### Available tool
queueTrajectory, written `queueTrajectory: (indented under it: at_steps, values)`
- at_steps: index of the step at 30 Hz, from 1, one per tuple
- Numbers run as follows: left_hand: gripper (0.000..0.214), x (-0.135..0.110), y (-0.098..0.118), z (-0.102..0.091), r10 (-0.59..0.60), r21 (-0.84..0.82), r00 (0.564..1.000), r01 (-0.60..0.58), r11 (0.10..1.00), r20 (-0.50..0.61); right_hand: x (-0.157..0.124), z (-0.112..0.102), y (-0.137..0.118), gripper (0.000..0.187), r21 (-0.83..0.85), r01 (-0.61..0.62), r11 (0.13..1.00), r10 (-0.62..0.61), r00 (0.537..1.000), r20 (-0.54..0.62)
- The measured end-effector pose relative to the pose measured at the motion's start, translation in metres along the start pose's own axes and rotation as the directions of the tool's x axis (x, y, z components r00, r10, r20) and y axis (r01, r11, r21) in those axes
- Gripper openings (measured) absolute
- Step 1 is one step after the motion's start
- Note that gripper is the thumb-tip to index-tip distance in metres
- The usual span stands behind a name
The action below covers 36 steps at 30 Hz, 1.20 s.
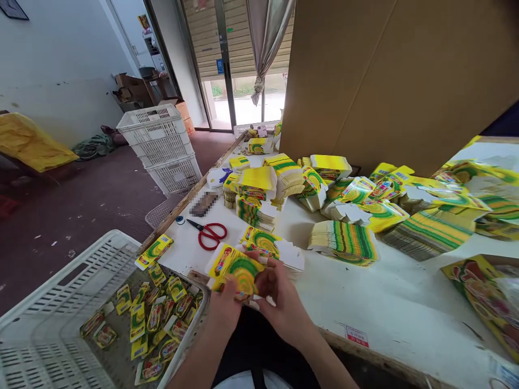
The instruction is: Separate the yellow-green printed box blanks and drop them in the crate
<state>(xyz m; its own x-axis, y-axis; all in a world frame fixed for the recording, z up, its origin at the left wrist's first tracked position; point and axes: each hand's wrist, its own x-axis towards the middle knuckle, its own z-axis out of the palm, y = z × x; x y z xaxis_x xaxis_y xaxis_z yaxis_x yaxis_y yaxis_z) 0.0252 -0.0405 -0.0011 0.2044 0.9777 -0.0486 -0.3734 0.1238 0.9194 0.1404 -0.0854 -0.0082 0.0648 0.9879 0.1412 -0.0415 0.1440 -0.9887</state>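
Both your hands meet at the near edge of the table (365, 302), working one small yellow carton (233, 270). Your left hand (225, 308) grips its lower edge from below; your right hand (279, 302) closes on its right end, fingers curled over what looks like the end flap. The carton is held tilted, just above the table edge, printed face up.

Judged step: folding a flat blank into a box, about midway, with the body opened and the end not yet tucked. Exactly which flap is under the right fingers cannot be told.

Just beyond the hands lies a short stack of flat blanks (267, 246). Red scissors (211, 235) lie left of it, apart from the work. More stacks (344, 243) sit further back. The white crate (52, 319) at your left holds finished boxes (154, 319) scattered on its floor.

Next move, as a judgement: keep the left hand steady as the anchor, press the flap home with the right, then carry the carton left over the crate rim.
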Motion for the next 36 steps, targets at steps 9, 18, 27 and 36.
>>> queueTrajectory:
  at_steps: [9, 18, 27, 36]
  values:
    - [0.069, 0.004, 0.0, 0.013, 0.033, -0.199, 0.982, -0.07, 0.977, -0.184, -0.003, 0.009, 0.0, 0.045, -0.162, 0.008, 0.987, -0.015, 0.999, -0.04]
    - [0.039, 0.008, 0.014, -0.025, 0.119, 0.336, 0.992, -0.098, 0.937, -0.042, 0.01, -0.039, 0.003, 0.028, -0.394, 0.286, 0.873, -0.336, 0.94, -0.062]
    - [0.078, 0.001, 0.041, -0.014, -0.125, 0.774, 0.924, -0.222, 0.594, 0.361, 0.0, -0.029, -0.015, 0.037, -0.699, 0.52, 0.491, -0.538, 0.812, 0.226]
    - [0.071, -0.016, 0.005, 0.004, -0.006, 0.803, 0.931, -0.311, 0.508, 0.364, -0.004, -0.024, 0.004, 0.049, 0.005, -0.145, 0.989, 0.144, 0.975, -0.17]
